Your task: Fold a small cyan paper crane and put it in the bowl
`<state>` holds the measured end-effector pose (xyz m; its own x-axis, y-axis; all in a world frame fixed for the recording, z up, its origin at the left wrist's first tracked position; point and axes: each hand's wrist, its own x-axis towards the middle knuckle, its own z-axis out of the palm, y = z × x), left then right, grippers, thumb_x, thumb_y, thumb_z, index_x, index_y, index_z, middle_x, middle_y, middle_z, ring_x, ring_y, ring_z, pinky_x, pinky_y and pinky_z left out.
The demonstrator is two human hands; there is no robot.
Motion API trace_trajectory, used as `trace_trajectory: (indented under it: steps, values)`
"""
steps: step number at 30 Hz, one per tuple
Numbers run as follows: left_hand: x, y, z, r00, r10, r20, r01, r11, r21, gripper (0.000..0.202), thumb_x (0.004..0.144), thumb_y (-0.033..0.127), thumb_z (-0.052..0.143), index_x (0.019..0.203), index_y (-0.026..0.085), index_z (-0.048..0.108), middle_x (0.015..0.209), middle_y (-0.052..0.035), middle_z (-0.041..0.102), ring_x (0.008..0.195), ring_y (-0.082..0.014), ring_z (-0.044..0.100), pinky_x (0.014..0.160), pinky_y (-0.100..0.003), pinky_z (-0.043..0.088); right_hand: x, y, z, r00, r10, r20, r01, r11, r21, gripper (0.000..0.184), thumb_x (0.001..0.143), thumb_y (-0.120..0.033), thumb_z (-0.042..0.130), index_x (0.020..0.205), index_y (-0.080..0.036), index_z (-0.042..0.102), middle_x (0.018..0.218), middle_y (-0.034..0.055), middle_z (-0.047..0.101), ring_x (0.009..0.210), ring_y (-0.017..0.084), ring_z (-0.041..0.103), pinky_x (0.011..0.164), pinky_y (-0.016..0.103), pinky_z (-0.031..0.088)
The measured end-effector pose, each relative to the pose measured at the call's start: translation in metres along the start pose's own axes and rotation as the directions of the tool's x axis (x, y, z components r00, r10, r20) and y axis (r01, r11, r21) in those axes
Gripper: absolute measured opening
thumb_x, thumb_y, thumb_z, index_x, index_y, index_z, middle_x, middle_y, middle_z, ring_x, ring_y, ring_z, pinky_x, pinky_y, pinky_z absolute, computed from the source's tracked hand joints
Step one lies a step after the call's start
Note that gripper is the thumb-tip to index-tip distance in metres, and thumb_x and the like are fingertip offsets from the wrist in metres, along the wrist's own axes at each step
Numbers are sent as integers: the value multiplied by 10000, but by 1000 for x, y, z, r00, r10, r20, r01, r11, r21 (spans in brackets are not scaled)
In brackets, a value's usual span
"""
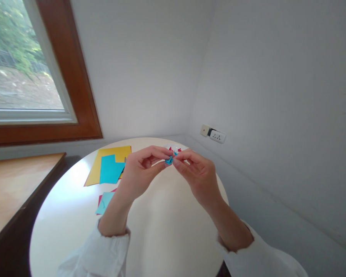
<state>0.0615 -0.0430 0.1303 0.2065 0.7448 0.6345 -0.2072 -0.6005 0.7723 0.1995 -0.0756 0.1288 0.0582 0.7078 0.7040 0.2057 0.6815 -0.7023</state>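
Observation:
Between my two hands, above the far part of the round white table (161,231), is a small folded piece of blue paper (169,161). My left hand (142,169) pinches it from the left between thumb and fingers. From the right, the thumb and forefinger of my right hand (197,175) close on its right edge. The fingertips cover part of the paper, so its exact shape is hard to make out. Just behind the fingers lie small red folded paper pieces (179,149) and a small blue one (175,153), partly hidden.
Yellow paper (95,169) lies at the table's left with a cut blue sheet (109,171) on top. Nearer, light blue paper (103,203) overlaps red paper (99,199). Walls close off the back and right, with a socket (217,135). A wooden surface (20,181) stands left, below a window.

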Motion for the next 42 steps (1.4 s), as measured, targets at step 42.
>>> trace_trajectory:
  steps: [42]
  values:
    - [-2, -7, -4, 975, 222, -12, -221, 971, 87, 144, 670, 135, 694, 774, 229, 726, 791, -36, 703, 764, -166, 630, 722, -308, 518, 10, -15, -4, 963, 230, 140, -238, 970, 44, 127, 702, -308, 608, 669, -186, 618, 666, 7, 620, 659, 134, 563, 593, 262, 440]
